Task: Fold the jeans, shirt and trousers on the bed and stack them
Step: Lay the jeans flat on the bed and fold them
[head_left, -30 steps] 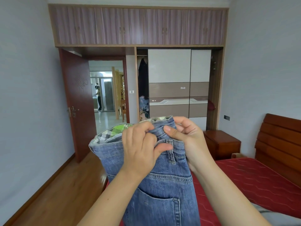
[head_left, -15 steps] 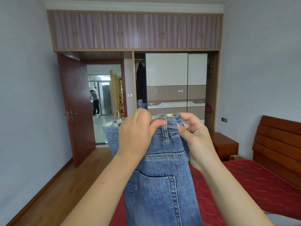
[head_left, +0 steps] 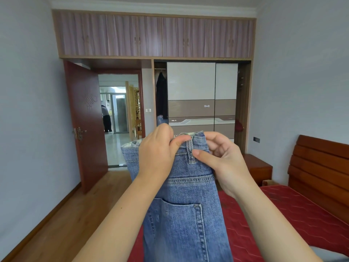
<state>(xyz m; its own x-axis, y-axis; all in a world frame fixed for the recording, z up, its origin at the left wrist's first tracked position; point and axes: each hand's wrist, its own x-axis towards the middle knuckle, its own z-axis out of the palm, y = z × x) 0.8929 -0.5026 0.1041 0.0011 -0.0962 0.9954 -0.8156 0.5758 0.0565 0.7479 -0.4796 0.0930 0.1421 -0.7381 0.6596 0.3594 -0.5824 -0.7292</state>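
— Fingers of the left hand pinch the top of the waistband of the blue denim jeans. The right hand pinches it too, thumb on a belt loop and the other fingers curled behind the cloth. How far along would you say?

— Early, I'd judge. The jeans hang in the air before the chest, back pocket facing us, legs dropping out of frame. They look doubled lengthwise, though I can't be sure. No folded piece shows on the bed, and no shirt or trousers are in view.

— So the folds and the stack are all to come?

— As far as I can see, yes.

— Is there room to lay them down?

— The red quilted bed spreads below and to the right. Its near edge meets the wooden plank floor on the left, so the cloth should land right of that. Farther off, the slatted wooden headboard and brown nightstand bound the right side. The open red door and white-and-brown wardrobe stand well apart.
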